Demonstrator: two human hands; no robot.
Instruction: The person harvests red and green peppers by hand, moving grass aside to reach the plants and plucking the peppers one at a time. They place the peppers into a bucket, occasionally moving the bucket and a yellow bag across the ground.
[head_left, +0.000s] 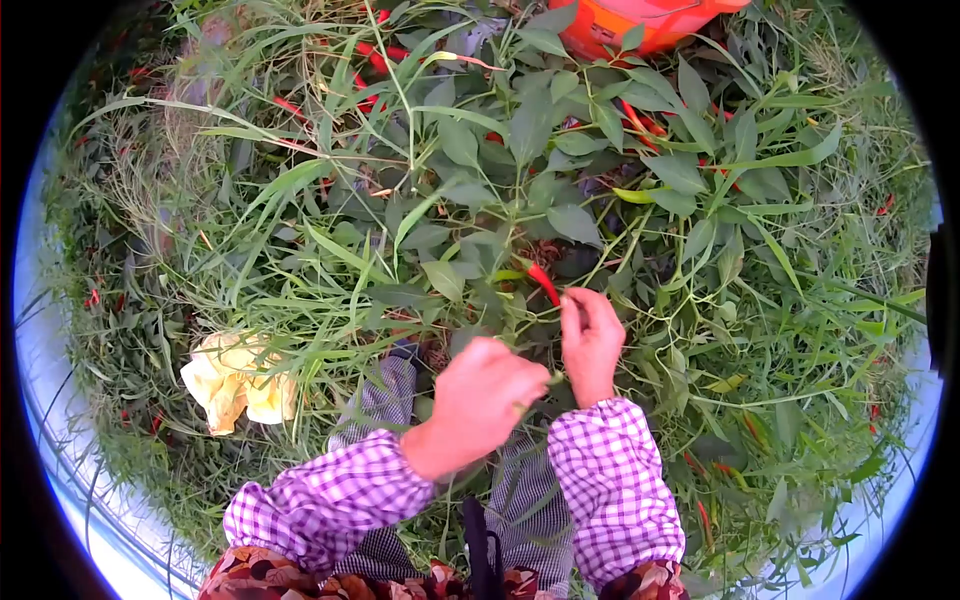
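A red chili pepper [543, 284] hangs among the leaves in the middle, its lower end right at the fingertips of my right hand [592, 345]. The thumb and finger of that hand are pinched together on it. Just left and nearer to me, my left hand [478, 400] is a closed fist, slightly smeared by motion. Bits of green poke out at its fingers, but I cannot tell what they belong to. Chili plant leaves [530, 125] spread above both hands. Checked purple sleeves cover both forearms.
An orange-red bucket [640, 25] stands at the top. More red chilies [640, 125] show among the foliage, with a yellow-green chili [633, 196] nearby. A crumpled pale yellow bag or cloth [238, 380] lies on the grass at left. Long grass [340, 250] tangles through the plants.
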